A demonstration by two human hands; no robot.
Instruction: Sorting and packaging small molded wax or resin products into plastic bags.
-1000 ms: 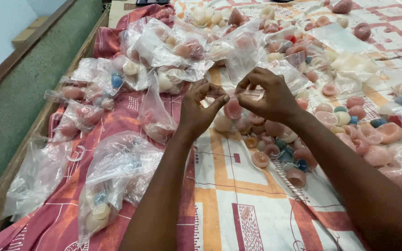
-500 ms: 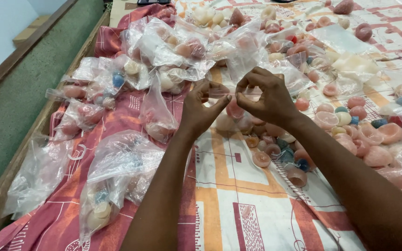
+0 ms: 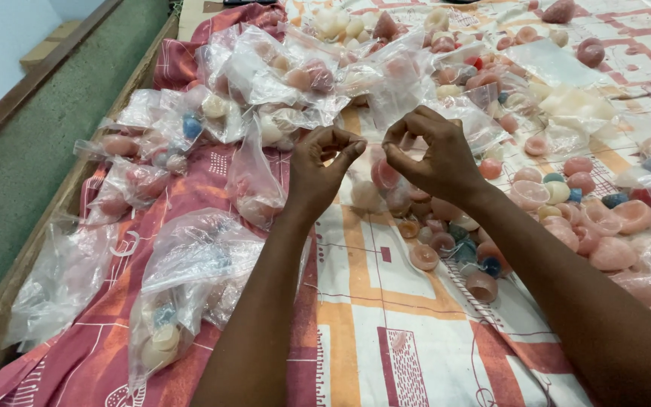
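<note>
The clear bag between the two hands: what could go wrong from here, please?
1. The clear bag hangs only from fingertip pinches of the left hand and right hand; it might slip and spill its pink pieces.
2. Loose pink pieces lie right below on the patterned cloth, so spilled ones could mix in.
3. The right forearm could brush the pieces beside it.

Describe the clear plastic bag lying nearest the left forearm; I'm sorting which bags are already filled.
The clear plastic bag is thin, crinkled, glossy film, puffed up and lying on its side on the red patterned cloth. Its lower end holds a few rounded pieces, cream and pale blue among them. Its right edge lies beside the left forearm; whether they touch is unclear. Whether its mouth is sealed cannot be told.
</note>
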